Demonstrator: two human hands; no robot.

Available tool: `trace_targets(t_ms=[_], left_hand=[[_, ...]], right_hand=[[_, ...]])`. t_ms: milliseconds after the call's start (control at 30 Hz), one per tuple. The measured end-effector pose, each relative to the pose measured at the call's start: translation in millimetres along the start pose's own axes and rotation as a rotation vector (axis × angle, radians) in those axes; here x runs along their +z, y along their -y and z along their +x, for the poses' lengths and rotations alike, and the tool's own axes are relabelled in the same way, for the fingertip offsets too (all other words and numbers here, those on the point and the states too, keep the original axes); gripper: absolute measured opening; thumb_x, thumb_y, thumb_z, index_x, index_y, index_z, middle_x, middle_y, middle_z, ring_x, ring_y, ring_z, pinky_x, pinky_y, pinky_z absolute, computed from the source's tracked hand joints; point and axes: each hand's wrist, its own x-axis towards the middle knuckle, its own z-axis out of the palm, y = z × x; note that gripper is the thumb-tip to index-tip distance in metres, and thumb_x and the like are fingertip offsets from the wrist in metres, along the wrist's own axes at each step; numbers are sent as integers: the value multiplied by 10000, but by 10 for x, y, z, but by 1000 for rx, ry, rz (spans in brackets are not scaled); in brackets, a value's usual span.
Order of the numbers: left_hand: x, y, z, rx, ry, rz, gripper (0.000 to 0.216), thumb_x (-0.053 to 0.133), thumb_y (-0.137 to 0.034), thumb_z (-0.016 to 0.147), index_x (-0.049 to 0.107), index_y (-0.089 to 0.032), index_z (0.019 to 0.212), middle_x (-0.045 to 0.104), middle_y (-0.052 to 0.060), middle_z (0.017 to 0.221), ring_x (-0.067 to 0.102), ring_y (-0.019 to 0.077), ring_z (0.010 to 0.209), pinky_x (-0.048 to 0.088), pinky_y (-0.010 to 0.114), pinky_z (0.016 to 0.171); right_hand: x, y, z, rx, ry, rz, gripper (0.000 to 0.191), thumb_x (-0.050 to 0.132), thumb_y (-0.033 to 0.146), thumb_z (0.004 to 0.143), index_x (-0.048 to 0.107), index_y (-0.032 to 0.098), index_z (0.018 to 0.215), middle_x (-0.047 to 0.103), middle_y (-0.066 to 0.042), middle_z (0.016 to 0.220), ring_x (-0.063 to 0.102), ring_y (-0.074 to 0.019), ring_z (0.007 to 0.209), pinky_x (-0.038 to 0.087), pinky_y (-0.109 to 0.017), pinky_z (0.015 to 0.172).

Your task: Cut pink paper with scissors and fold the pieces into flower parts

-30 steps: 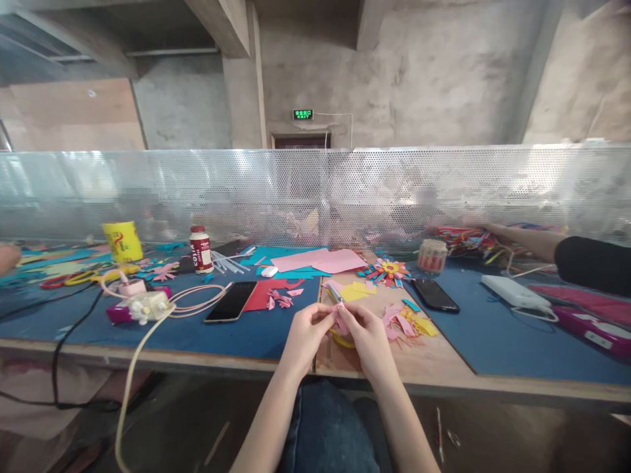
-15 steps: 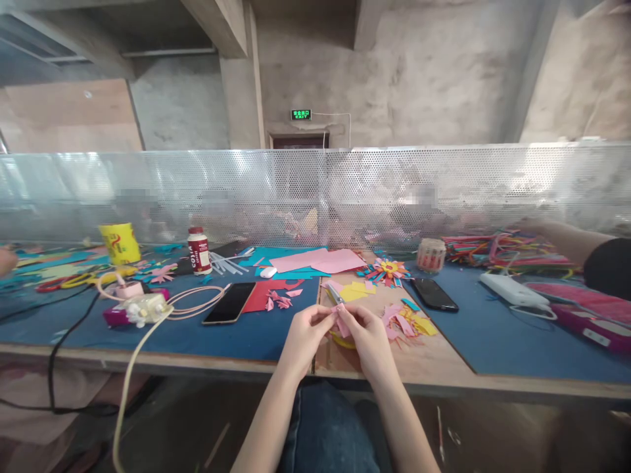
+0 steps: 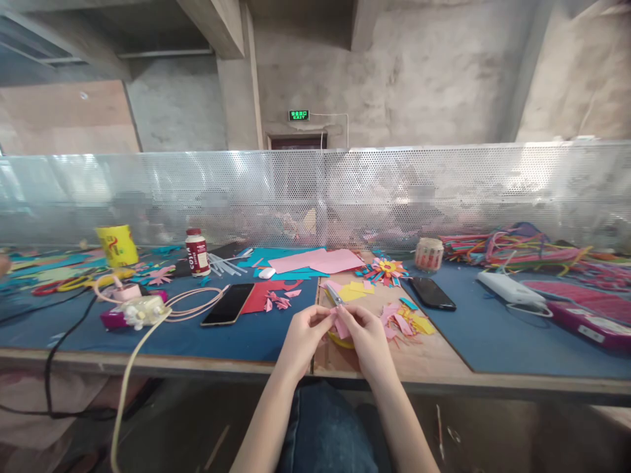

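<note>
My left hand (image 3: 304,340) and my right hand (image 3: 371,338) meet at the near edge of the table, fingertips pinched together. Between them is a small piece of pink paper (image 3: 341,328), partly covered by the fingers. Scissors (image 3: 334,294) lie just beyond and beneath my hands, their silver blades pointing away and a yellow handle partly showing below. Close to my right hand is a pile of pink and yellow paper scraps (image 3: 401,322). Flat yellow paper pieces (image 3: 355,290) rest past my fingertips. Farther back sits a multicoloured paper flower (image 3: 386,269).
A phone (image 3: 229,305) lies left and another phone (image 3: 432,293) right. Cables run from a power strip (image 3: 138,310). A bottle (image 3: 198,253), a yellow can (image 3: 117,246) and a jar (image 3: 428,254) stand behind. A perforated metal screen (image 3: 221,190) borders the table.
The other person's arm at the right has left the view, uncovering the bundle of coloured strips. My hands keep nearly the same pinch on the pink paper; the view shifts slightly.
</note>
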Motion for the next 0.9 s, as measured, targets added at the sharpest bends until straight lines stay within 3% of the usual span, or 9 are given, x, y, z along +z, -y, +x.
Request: trace_targets(t_ms=[233,433,600,800,900], left_hand=[[-15,2,-12,18,39,66,273,584,-402,730,625,-138,790,631,44,709,527,125,611,365,188,510],[-16,37,5,30,-72,29,257,597,-392,715,630,-145,778,601,19,665,496,108,556,358,183,487],[-21,56,10,32,-73,7,254,602,-382,711,637,-145,796,590,7,634,451,88,481,326,185,446],[-16,46,14,84,-139,-27,198,626,-337,694,648,-153,763,632,26,696,551,134,634,387,195,556],[-21,60,18,85,-154,-35,198,622,-342,697,637,-153,752,615,14,660,527,119,586,369,188,519]], right_hand=[[-13,-21,1,-28,-30,-10,259,589,401,735,638,147,729,632,-28,675,546,-152,638,412,-242,593],[-1,3,-3,-37,9,-53,287,576,429,740,655,154,760,656,-41,719,573,-180,705,425,-260,641],[-1,-10,-2,-58,17,-124,290,542,422,767,642,151,745,639,-37,680,547,-161,637,407,-250,592],[6,-3,4,-58,49,-162,293,545,433,761,642,157,738,632,-32,661,553,-174,647,414,-260,597],[5,0,3,-52,63,-173,285,554,431,755,642,161,735,629,-23,650,552,-171,642,405,-256,593]])
